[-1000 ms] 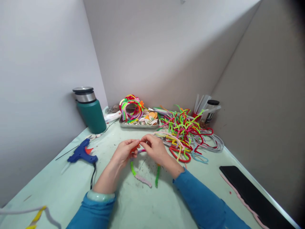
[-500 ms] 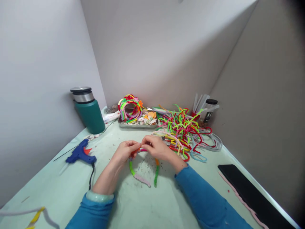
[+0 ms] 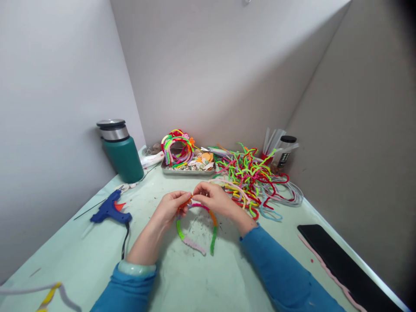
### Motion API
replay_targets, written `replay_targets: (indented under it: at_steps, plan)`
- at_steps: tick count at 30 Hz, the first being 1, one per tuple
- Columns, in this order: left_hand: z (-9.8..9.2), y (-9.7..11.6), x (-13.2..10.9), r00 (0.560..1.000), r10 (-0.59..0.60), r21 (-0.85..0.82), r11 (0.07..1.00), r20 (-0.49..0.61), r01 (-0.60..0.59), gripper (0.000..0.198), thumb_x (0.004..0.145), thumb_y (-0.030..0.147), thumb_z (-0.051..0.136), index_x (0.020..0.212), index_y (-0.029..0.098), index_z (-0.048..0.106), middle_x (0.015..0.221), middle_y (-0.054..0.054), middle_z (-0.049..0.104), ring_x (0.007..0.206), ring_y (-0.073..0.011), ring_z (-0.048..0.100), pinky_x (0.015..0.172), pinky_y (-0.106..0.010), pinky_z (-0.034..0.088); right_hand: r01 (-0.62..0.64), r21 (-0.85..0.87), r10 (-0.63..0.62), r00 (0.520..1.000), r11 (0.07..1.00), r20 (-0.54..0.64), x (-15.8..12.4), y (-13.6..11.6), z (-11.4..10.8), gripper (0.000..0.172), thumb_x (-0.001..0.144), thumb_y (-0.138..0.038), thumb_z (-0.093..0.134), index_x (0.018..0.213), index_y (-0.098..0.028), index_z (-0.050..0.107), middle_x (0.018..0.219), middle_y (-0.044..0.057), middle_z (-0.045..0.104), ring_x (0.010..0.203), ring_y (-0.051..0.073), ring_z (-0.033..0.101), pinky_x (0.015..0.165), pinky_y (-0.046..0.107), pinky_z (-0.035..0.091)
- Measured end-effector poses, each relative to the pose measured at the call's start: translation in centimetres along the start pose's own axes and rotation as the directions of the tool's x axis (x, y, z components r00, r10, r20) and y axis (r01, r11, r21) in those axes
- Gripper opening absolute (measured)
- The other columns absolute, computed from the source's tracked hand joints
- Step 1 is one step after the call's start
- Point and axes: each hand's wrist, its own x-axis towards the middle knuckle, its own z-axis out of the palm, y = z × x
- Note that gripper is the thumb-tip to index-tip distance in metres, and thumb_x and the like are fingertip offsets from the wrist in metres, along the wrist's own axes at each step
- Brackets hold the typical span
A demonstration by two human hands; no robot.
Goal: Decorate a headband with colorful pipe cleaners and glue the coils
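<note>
Your hands meet at the top of the headband [image 3: 213, 221]. The left hand [image 3: 169, 208] and right hand [image 3: 214, 200] both pinch its crown, fingertips almost touching, and its two ends appear to rest on the worktop [image 3: 195, 281] in front of you. It looks light and springy, with a soft, grippy fuzzy wrapping. Grip the stiff band at the crown, not the loose pink tail. The pipe cleaner pile [image 3: 250, 173] lies just beyond your right hand, and the glue gun [image 3: 108, 211] is well off to the left.

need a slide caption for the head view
Left hand and right hand pinch a pipe-cleaner headband; glue gun and flask lie left.
</note>
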Motion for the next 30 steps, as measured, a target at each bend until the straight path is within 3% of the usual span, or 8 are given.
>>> replay_targets:
  at_steps: [9, 12, 16, 21, 26, 30]
  plan:
    - [0.2, -0.1, -0.1, 1.0, 0.027, -0.011, 1.0, 0.014, -0.027, 0.029, 0.062, 0.037, 0.072, 0.061, 0.011, 0.058, 0.047, 0.002, 0.052, 0.037, -0.0041, 0.041, 0.037, -0.017, 0.031, 0.116, -0.065, -0.114, 0.993, 0.991, 0.039, -0.2, 0.0, 0.1, 0.009, 0.081, -0.018, 0.049, 0.077, -0.015, 0.057, 0.072, -0.001, 0.056, 0.066, 0.01, 0.048, 0.062, 0.022, 0.035]
    - [0.3, 0.0, -0.1, 1.0, 0.021, -0.058, 0.998, -0.005, -0.021, 0.029, 0.065, 0.038, 0.069, 0.069, 0.01, 0.061, 0.054, -0.001, 0.056, 0.04, -0.0056, 0.045, 0.038, -0.017, 0.035, 0.025, 0.035, -0.025, 1.0, 0.999, 0.009, 0.0, 0.7, 0.3, 0.011, 0.081, -0.023, 0.05, 0.076, -0.015, 0.056, 0.067, -0.002, 0.054, 0.061, 0.01, 0.047, 0.057, 0.021, 0.035]
    - [0.3, 0.1, 0.0, 1.0, 0.017, -0.161, 0.987, 0.008, -0.016, 0.034, 0.061, 0.028, 0.074, 0.089, 0.012, 0.062, 0.083, -0.008, 0.065, 0.056, -0.0108, 0.057, 0.046, -0.021, 0.047, -0.101, 0.23, 0.106, 0.994, 0.968, -0.011, 0.2, 1.7, 0.0, 0.014, 0.08, -0.03, 0.053, 0.077, -0.016, 0.053, 0.062, -0.004, 0.05, 0.052, 0.008, 0.045, 0.051, 0.02, 0.036]
    - [0.0, -0.2, 0.4, 0.996, 0.037, -0.159, 0.986, -0.083, -0.05, 0.03, 0.056, 0.015, 0.075, 0.081, 0.012, 0.06, 0.077, -0.006, 0.065, 0.054, -0.0107, 0.058, 0.048, -0.023, 0.05, -0.261, 0.469, 0.266, 0.962, 0.844, 0.056, 0.3, 1.8, -0.4, 0.03, 0.085, -0.044, 0.042, 0.094, -0.017, 0.052, 0.085, 0.003, 0.059, 0.054, 0.008, 0.052, 0.045, 0.02, 0.04]
    - [0.0, -0.5, 0.5, 0.991, 0.1, -0.083, 0.991, -0.09, -0.108, 0.029, 0.057, 0.019, 0.075, 0.082, 0.011, 0.062, 0.071, -0.004, 0.063, 0.053, -0.0103, 0.058, 0.049, -0.022, 0.049, -0.246, 0.416, 0.253, 0.967, 0.876, 0.038, 0.4, 1.5, 0.4, 0.025, 0.075, -0.037, 0.059, 0.086, -0.016, 0.056, 0.073, 0.0, 0.058, 0.052, 0.007, 0.05, 0.047, 0.019, 0.04]
    - [0.2, -0.4, 0.5, 0.987, 0.128, -0.08, 0.987, -0.097, -0.136, 0.038, 0.055, 0.017, 0.076, 0.088, 0.013, 0.058, 0.076, -0.004, 0.065, 0.06, -0.0131, 0.062, 0.059, -0.027, 0.053, -0.242, 0.372, 0.266, 0.964, 0.896, -0.015, 0.4, 1.3, 0.8, 0.015, 0.073, -0.029, 0.059, 0.073, -0.015, 0.054, 0.055, -0.004, 0.051, 0.046, 0.007, 0.045, 0.043, 0.019, 0.035]
